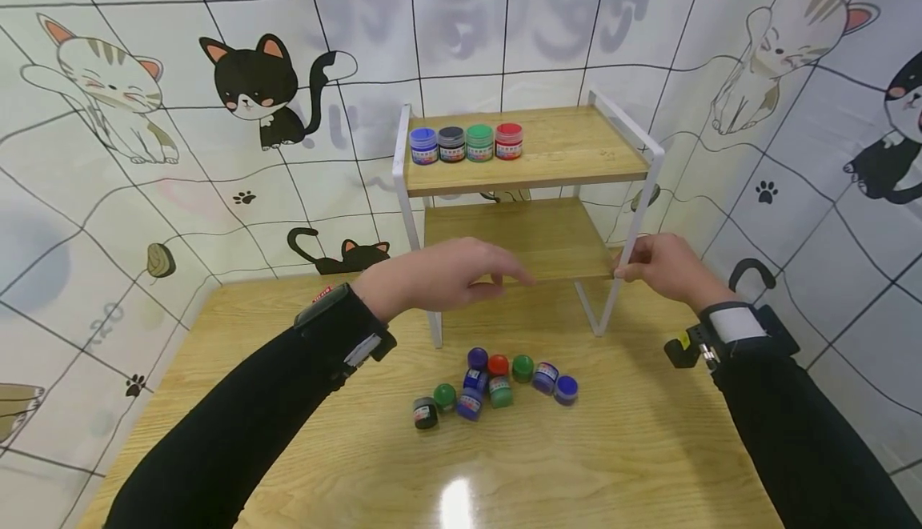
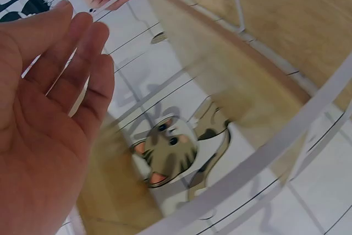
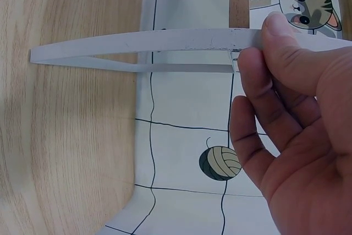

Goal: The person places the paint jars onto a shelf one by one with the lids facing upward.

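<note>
A two-tier rack with wooden boards (image 1: 569,141) and a white metal frame (image 1: 643,193) stands at the back of the table. My right hand (image 1: 666,267) pinches its front right leg between thumb and index finger, beside the lower board (image 1: 515,233). The right wrist view shows that thumb (image 3: 280,34) against the white leg (image 3: 137,42). In front of the lower board hovers my left hand (image 1: 450,273), fingers extended and holding nothing. Its palm (image 2: 49,141) is bare in the left wrist view. On the top board stand a blue jar (image 1: 423,146), black jar (image 1: 451,145), green jar (image 1: 479,143) and red jar (image 1: 508,142), in a row.
Several small jars lie clustered on the table (image 1: 324,449) before the rack, including a black jar (image 1: 425,413), a red-lidded jar (image 1: 498,366) and a blue jar (image 1: 566,390). A cat-printed sheet (image 1: 461,33) surrounds the table at the back and sides.
</note>
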`<state>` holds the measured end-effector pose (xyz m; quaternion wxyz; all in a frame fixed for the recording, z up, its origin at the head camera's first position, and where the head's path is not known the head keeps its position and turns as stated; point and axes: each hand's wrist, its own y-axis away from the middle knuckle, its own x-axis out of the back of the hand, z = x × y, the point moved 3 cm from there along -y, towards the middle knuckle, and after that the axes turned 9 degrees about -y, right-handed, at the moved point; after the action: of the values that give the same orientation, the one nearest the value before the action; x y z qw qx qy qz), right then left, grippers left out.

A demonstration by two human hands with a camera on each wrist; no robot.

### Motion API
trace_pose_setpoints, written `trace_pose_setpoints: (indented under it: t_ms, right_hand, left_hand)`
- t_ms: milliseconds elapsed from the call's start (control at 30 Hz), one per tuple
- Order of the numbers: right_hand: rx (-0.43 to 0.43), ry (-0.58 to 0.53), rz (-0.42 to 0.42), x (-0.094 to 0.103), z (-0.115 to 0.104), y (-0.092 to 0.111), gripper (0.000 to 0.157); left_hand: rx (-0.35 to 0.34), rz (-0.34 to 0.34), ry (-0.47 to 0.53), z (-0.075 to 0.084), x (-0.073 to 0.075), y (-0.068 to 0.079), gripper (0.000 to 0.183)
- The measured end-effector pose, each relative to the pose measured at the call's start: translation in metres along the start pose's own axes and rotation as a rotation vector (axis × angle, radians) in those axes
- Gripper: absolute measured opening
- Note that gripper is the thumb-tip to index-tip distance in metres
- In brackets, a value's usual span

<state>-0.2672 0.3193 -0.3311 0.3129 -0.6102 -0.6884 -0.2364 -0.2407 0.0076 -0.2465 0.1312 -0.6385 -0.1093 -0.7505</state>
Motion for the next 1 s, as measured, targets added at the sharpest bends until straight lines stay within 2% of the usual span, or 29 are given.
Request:
trace_pose_setpoints:
  t_ms: [300, 467, 700, 1000]
  right_hand:
    - [-0.011, -0.017, -0.004, 0.0, 0.0, 0.001, 0.016]
    - [-0.008, -0.02, -0.006, 0.0, 0.001, 0.001, 0.015]
    - [0.015, -0.011, -0.001, 0.0, 0.002, 0.001, 0.014]
    - [0.018, -0.005, -0.001, 0.0, 0.001, 0.001, 0.015]
  left_hand:
    - [0.064, -0.099, 0.062, -0.009, -0.042, 0.016, 0.033]
    - [0.072, -0.107, 0.111, -0.015, -0.064, 0.029, 0.031]
    - [0.108, -0.136, 0.139, -0.026, -0.087, 0.048, 0.016]
    - [0.184, -0.226, 0.141, -0.038, -0.117, 0.072, 0.013]
